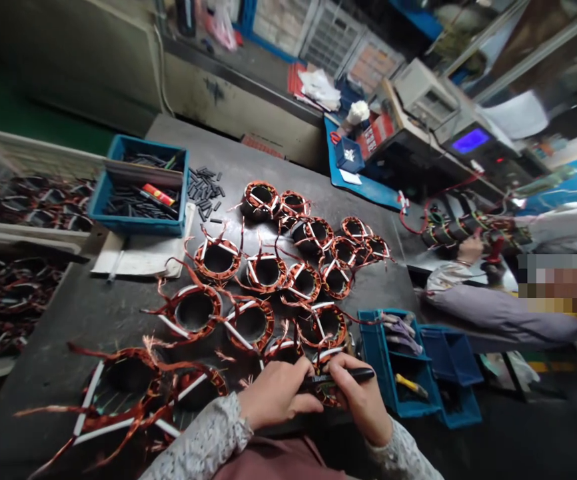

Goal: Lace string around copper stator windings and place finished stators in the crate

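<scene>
A black marker pen (362, 375) lies level across both my hands at the near edge of the table. My right hand (363, 403) is closed around it, with the thumb along the barrel. My left hand (278, 393) is closed at the pen's left end, its thumb and forefinger on either side. Just beneath the pen sits a wound motor stator (329, 395) with copper windings, partly hidden by my fingers. Another stator (322, 325) with white sleeves stands just beyond.
Several more stators (217, 261) with loose copper leads cover the dark table (228, 170). A blue bin (141, 228) of black tubes is at the far left, near loose tubes (206, 190). Blue trays (398, 400) stand at right. A co-worker's hand (470, 248) touches stators at the far right.
</scene>
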{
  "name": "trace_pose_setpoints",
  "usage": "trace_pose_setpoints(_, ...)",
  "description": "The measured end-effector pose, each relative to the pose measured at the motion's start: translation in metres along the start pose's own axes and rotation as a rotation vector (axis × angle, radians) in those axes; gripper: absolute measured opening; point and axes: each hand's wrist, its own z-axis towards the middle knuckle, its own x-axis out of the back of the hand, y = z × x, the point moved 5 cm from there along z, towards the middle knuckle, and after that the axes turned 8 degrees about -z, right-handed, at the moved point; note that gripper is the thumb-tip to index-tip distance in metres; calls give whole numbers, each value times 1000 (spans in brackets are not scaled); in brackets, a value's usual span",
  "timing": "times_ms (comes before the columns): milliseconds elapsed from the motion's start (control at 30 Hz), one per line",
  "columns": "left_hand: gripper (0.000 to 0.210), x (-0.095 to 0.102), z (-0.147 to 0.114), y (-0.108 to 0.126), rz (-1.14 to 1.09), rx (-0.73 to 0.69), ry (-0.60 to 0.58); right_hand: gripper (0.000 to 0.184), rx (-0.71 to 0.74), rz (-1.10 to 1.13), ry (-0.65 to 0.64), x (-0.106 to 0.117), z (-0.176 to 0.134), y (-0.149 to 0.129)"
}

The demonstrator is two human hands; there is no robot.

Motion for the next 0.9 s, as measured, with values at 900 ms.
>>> trace_pose_setpoints(900,37,8,32,16,-76,-115,339,26,104,-553,869,216,6,66)
